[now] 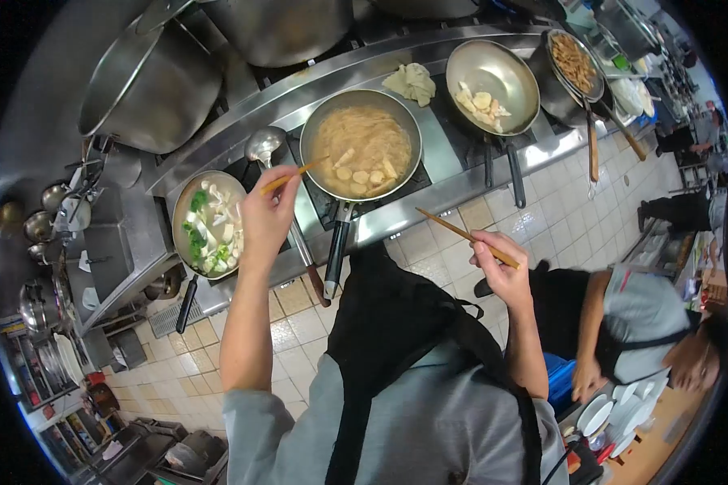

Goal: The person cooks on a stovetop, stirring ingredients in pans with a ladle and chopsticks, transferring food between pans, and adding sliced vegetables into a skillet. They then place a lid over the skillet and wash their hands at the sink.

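Observation:
My left hand (271,218) is closed around a wooden chopstick (287,181), whose tip reaches over the rim of the middle pan (307,133). That pan holds noodles in brown broth (368,133), with pale sliced pieces (362,175) at the near side. Apart from the stove, my right hand (505,275) grips another wooden chopstick (459,232), its tip pointing toward the pan. A ladle (264,144) lies beside the middle pan, its long handle passing by my left wrist. Left of it, a second pan (184,198) contains leafy greens and white pieces.
Right on the stove stand a pan (510,77) with pale slices and a strainer (552,50) of brown strips. A crumpled cloth (410,84) lies behind. Large pots (150,89) line the back. A co-worker (639,323) is at right near stacked plates (597,416). Pan handles overhang the edge.

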{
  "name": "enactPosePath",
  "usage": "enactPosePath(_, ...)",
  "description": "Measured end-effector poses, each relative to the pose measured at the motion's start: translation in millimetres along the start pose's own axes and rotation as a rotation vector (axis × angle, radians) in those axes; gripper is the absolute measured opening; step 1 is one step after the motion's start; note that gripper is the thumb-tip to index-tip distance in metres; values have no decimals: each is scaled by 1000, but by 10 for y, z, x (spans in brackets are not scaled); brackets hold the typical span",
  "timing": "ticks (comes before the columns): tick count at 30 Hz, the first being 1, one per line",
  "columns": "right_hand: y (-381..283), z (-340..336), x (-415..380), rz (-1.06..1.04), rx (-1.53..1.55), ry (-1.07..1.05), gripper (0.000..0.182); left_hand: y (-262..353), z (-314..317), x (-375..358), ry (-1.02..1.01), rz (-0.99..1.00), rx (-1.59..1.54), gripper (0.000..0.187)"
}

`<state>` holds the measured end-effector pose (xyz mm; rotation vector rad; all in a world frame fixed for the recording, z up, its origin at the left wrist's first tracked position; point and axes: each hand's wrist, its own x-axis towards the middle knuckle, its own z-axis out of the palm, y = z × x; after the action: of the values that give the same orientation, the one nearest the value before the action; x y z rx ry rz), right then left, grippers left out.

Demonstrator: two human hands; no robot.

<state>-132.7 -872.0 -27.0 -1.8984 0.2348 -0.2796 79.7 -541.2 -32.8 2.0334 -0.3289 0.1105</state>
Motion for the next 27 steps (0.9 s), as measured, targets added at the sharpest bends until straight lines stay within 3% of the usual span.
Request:
enactPosePath(3,-34,113,250,55,-4,-48,18,-145,234,353,-71,58,72,17)
enactPosePath(10,-95,304,974,153,37,-79,23,-569,532,643,-328,-131,129,15)
enactPosePath(14,-73,501,1395,54,-84,-183,24,-385,324,594,-428,-158,30,14)
enactPosePath(19,186,797,1979,6,-66,-235,22,-391,171,876,-169,-87,44,15)
enactPosePath(22,329,1027,2309,-107,-87,-225,21,-537,388,1002,-149,-32,17,15)
enactPosePath(27,472,1321,2738,-88,-228,-346,24,-591,717,1151,-226,-47,134,17)
